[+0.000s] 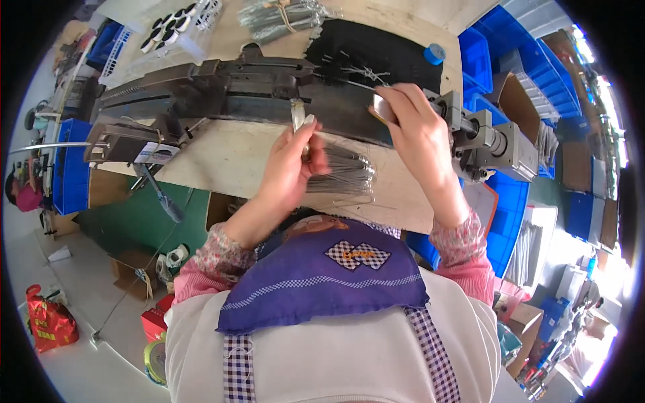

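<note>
My left hand is closed around a worn, pale lever handle that sticks out toward me from a long dark metal bench fixture. Some of its fingers are smeared by motion. My right hand pinches a small whitish block with a brownish edge near the fixture's right end. A thin metal rod runs from the fixture to beside the right fingers; whether they touch it, I cannot tell. Below and right of my left hand lies a bundle of thin metal rods on the wooden table.
Loose thin rods lie on a black mat behind the fixture, near a blue tape roll. A tied rod bundle and a tray of black-and-white round parts stand farther back. A metal cylinder unit sits at right.
</note>
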`<state>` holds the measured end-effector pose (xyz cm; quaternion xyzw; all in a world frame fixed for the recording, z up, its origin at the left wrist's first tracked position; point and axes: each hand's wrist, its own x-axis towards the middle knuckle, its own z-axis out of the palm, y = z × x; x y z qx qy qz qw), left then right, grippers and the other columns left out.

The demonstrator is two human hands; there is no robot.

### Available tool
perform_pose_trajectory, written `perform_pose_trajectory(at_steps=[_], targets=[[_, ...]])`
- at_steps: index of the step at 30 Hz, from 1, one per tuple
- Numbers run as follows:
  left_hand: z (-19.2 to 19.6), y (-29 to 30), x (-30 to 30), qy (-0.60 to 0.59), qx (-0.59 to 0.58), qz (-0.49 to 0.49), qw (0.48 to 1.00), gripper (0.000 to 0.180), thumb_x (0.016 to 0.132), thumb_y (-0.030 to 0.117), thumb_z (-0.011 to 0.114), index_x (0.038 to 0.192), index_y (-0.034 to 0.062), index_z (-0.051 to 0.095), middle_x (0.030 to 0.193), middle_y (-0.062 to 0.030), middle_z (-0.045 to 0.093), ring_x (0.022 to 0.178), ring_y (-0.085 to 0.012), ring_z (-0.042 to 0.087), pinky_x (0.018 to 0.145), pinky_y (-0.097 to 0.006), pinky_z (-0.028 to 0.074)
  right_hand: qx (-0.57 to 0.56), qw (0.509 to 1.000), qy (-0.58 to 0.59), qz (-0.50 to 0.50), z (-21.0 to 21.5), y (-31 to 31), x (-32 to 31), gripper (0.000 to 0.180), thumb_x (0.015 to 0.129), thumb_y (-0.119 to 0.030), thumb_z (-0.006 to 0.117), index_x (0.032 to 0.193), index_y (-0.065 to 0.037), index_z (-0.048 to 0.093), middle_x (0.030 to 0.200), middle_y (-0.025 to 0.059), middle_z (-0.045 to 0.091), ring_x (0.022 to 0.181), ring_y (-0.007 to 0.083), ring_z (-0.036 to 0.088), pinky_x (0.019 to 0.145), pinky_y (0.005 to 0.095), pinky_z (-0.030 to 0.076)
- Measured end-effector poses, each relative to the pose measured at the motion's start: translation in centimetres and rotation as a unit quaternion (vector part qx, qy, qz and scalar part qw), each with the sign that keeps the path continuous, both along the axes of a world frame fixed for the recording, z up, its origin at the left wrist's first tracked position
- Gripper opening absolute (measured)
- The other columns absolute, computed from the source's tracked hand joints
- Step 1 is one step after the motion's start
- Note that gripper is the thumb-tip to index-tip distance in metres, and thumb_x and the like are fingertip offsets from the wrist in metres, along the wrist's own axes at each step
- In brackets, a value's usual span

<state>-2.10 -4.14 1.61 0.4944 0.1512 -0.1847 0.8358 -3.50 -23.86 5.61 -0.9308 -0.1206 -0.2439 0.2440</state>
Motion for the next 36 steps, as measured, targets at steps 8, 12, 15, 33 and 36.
perform_pose_trajectory(at_steps=[8,12,15,33,36], targets=[[6.0,2.6,1.1,0.097,-0.525,-0.179,0.827,0.032,0.098,0.038,0.048,0.078,0.0133,0.044,0.059,0.0047,0.044,0.043,-0.0057,0.037,0.034,-0.019,0.028,-0.122,0.99,-0.018,0.07,-0.3,0.0,3.7,0.01,0.071,-0.004,0.061,0.078,-0.006,0.054,0.076,0.0071,0.053,0.074,0.0249,0.059,0.059,0.0361,0.051],[4.4,8.8,2.4,0.151,-0.64,-0.037,0.752,0.044,0.101,0.044,0.035,0.072,0.0116,0.044,0.049,-0.0008,0.044,0.032,-0.0098,0.036,0.026,-0.023,0.026,-0.063,0.994,0.018,0.092,0.0,0.6,2.4,0.02,0.065,0.007,0.06,0.083,-0.003,0.058,0.08,0.01,0.055,0.075,0.0299,0.059,0.064,0.0384,0.05],[0.8,9.7,0.6,-0.002,-0.532,-0.073,0.844,0.051,0.1,0.052,0.028,0.072,0.012,0.043,0.047,-0.0005,0.042,0.032,-0.0116,0.036,0.028,-0.023,0.026,-0.047,0.996,0.041,0.066,1.2,0.3,3.4,0.017,0.067,0.006,0.059,0.082,-0.002,0.059,0.079,0.012,0.055,0.075,0.0313,0.058,0.064,0.0396,0.049],[-1.9,6.1,-2.6,-0.137,-0.015,-0.27,0.953,0.028,0.101,0.023,0.043,0.083,0.0045,0.052,0.067,-0.0047,0.055,0.055,-0.0111,0.05,0.052,-0.024,0.041,-0.015,0.913,0.405,0.04,-9.5,-2.2,-12.8,0.009,0.084,-0.007,0.057,0.092,-0.005,0.055,0.091,0.0132,0.055,0.081,0.0329,0.063,0.069,0.042,0.052],[-2.2,6.4,-3.1,-0.136,0.028,-0.263,0.955,0.026,0.101,0.023,0.045,0.084,0.0041,0.053,0.069,-0.0043,0.056,0.057,-0.01,0.052,0.055,-0.023,0.043,-0.029,0.934,0.354,0.024,-9.7,-1.6,-14.4,0.01,0.084,-0.008,0.057,0.092,-0.004,0.054,0.089,0.0129,0.054,0.077,0.0322,0.063,0.065,0.0408,0.052]])
